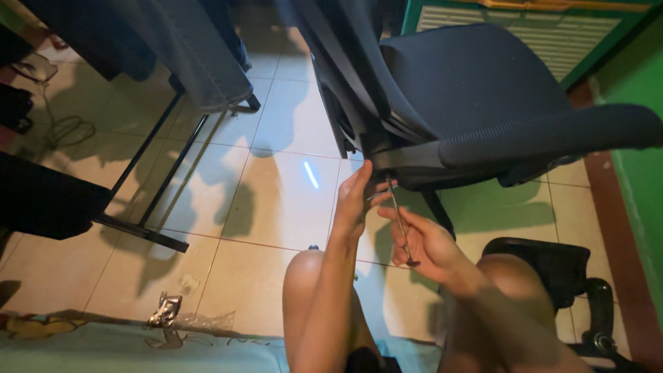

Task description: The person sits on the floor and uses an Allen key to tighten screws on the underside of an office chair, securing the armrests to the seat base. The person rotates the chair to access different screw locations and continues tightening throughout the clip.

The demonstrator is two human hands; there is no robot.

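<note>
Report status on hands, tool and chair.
Left hand braced under office chair. Right hand grips thin metal tool, tip at chair underside. Nothing blocking.

Glossy cream floor tiles (276,200) mirror a bright light streak (311,175). Left of it stands a black metal frame (148,179); right, a green wall (639,179).
</note>
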